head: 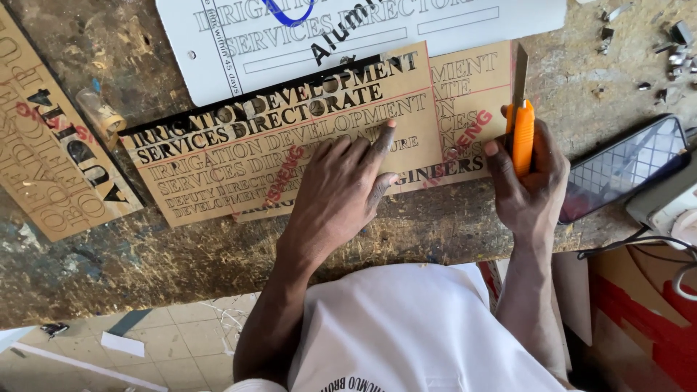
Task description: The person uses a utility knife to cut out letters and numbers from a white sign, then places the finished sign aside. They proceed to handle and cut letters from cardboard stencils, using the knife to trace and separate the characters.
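Two hands: both on the worn workbench point(181, 254), person in a white shirt leaning over it.
Left hand point(341, 192): flat, fingers spread, gripping nothing — pressing the brown lettered sign panel point(283, 138), index tip at a letter row.
Right hand point(530, 185): fist wrapped round the orange utility knife point(520, 120), blade out and pointing away, over the second brown panel point(472, 101) that sticks out from under the first.
Beyond the fingers: white sign sheet point(232, 43), partly under the brown panels.
Far left of left hand: another brown lettered strip point(43, 145), small tape roll point(105, 116) beside it.
Right of knife hand: phone point(624, 167) lying screen up; metal scraps point(671, 51) past it.
Doing it well: hold the panel pinned flat, fingertips clear of the blade line — cut lightly and steadily.
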